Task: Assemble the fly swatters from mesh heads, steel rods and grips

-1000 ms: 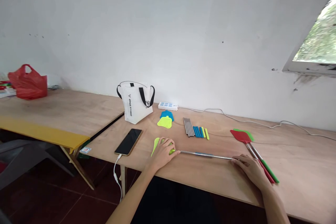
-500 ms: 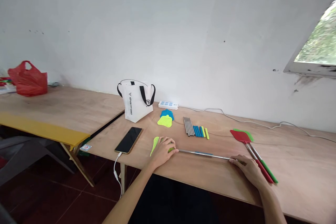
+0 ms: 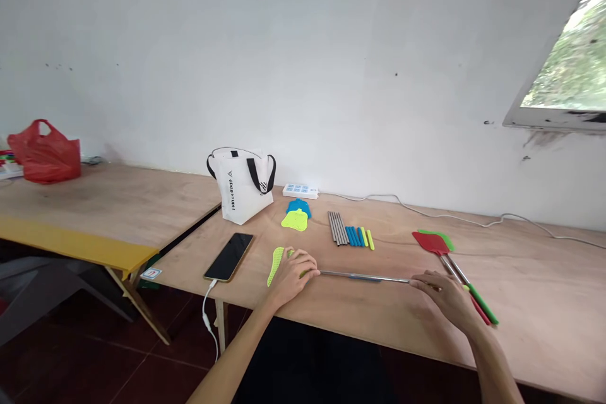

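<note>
A yellow-green fly swatter with a thin metal rod (image 3: 364,276) lies across the front of the table between my hands. My left hand (image 3: 296,271) is closed around the neck of its mesh head (image 3: 275,263), part of which my fingers cover. At the other end my right hand (image 3: 440,293) grips the rod near the handle, whose yellow tip shows past the palm. Right behind that hand rest a red fly swatter (image 3: 430,243) and a green fly swatter (image 3: 483,303). Several metal tubes (image 3: 338,228) lie side by side with several blue and yellow handle grips (image 3: 355,236).
Loose blue (image 3: 299,204) and yellow (image 3: 294,221) swatter heads overlap near a white power strip (image 3: 300,190). Left of them stands a white bag (image 3: 246,192), with a cabled phone (image 3: 230,257) in front. A red plastic bag (image 3: 50,154) sits on the other table.
My right hand has shifted slightly left and up along the rod, and the handle's yellow end now shows beyond it. My left hand stays at the swatter head. The view has shifted slightly.
</note>
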Demonstrator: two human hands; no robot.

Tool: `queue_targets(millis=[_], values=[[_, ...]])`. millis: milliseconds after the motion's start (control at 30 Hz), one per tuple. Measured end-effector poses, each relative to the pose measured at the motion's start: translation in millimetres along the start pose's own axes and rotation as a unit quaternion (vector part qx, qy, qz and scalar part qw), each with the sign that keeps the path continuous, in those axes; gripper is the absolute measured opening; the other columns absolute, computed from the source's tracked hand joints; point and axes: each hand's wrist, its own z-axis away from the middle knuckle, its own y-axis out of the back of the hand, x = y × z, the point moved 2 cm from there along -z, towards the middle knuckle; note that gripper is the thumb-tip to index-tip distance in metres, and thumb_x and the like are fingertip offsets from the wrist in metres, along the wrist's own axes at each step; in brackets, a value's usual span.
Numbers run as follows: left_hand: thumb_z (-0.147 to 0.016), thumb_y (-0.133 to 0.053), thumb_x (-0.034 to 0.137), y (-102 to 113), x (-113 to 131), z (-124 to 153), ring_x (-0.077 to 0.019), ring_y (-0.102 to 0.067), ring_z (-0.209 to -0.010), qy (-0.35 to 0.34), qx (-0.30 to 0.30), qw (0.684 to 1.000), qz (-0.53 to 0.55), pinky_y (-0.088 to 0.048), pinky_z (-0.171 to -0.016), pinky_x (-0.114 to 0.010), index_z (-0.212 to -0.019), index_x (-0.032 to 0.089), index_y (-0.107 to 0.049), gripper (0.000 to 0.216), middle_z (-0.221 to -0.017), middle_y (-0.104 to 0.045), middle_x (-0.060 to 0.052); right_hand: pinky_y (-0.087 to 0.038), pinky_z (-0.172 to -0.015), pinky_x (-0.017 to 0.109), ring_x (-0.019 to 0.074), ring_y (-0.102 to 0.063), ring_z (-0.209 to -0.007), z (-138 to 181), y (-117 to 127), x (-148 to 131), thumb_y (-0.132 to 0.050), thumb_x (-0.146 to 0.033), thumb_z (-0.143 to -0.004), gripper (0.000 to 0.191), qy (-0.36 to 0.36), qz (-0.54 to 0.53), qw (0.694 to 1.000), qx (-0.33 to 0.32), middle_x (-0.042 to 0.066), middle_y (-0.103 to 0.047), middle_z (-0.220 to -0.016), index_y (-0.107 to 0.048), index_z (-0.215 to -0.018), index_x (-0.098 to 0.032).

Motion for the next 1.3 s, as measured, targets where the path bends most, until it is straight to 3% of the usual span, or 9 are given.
queue_targets(millis=[167, 300, 400, 667, 1300], values=[[-0.106, -0.051, 0.034, -9.4, 8.6, -0.6, -0.0187, -0.059, -0.102, -0.036, -0.009, 0.999, 0.011, -0.03, -0.1, -0.041, -0.092, 0.022, -0.072, 0.028, -0.102, -0.074, -0.001, -0.05, -0.082, 0.034, 0.0265, -0.07, -0.093, -6.9, -41.2, -62.3, -0.043, -0.061, -0.096, 0.049, 0.029, -0.055, 0.993, -0.097, 0.005, -0.078, -0.098, -0.078, -0.091, -0.028], [-0.105, -0.053, 0.032, -11.5, 10.0, 0.2, -0.018, -0.059, -0.102, -0.055, -0.015, 0.998, 0.01, -0.028, -0.102, -0.041, -0.092, 0.022, -0.072, 0.025, -0.102, -0.075, 0.0, -0.048, -0.081, 0.032, 0.0256, -0.071, -0.095, -8.8, -81.1, -108.9, -0.043, -0.057, -0.099, 0.043, 0.066, -0.039, 0.994, -0.081, 0.002, -0.079, -0.1, -0.078, -0.093, -0.032], [-0.104, -0.056, 0.03, -12.2, 11.5, 0.0, -0.0169, -0.06, -0.102, -0.072, -0.032, 0.997, 0.011, -0.028, -0.103, -0.04, -0.092, 0.023, -0.072, 0.022, -0.102, -0.075, 0.001, -0.046, -0.077, 0.031, 0.0243, -0.072, -0.09, -5.5, -101.6, -126.4, -0.04, -0.054, -0.102, 0.044, 0.101, -0.021, 0.993, -0.052, 0.002, -0.078, -0.098, -0.077, -0.094, -0.03], [-0.103, -0.056, 0.034, -15.2, 7.2, -0.9, -0.0175, -0.062, -0.102, -0.061, -0.049, 0.996, 0.038, -0.03, -0.101, -0.04, -0.09, 0.021, -0.07, 0.022, -0.098, -0.075, 0.001, -0.04, -0.071, 0.03, 0.0229, -0.07, -0.084, -0.3, -109.0, -128.0, -0.034, -0.054, -0.105, 0.047, 0.121, 0.041, 0.992, -0.023, 0.002, -0.077, -0.094, -0.071, -0.095, -0.028], [-0.1, -0.061, 0.034, -16.3, 6.3, 0.9, -0.0175, -0.063, -0.098, -0.041, -0.043, 0.998, 0.034, -0.033, -0.103, -0.04, -0.087, 0.022, -0.069, 0.02, -0.096, -0.073, 0.001, -0.037, -0.067, 0.03, 0.0222, -0.068, -0.08, 1.2, -111.7, -128.5, -0.035, -0.051, -0.106, 0.042, 0.133, 0.079, 0.988, -0.007, 0.0, -0.076, -0.092, -0.069, -0.095, -0.028]])
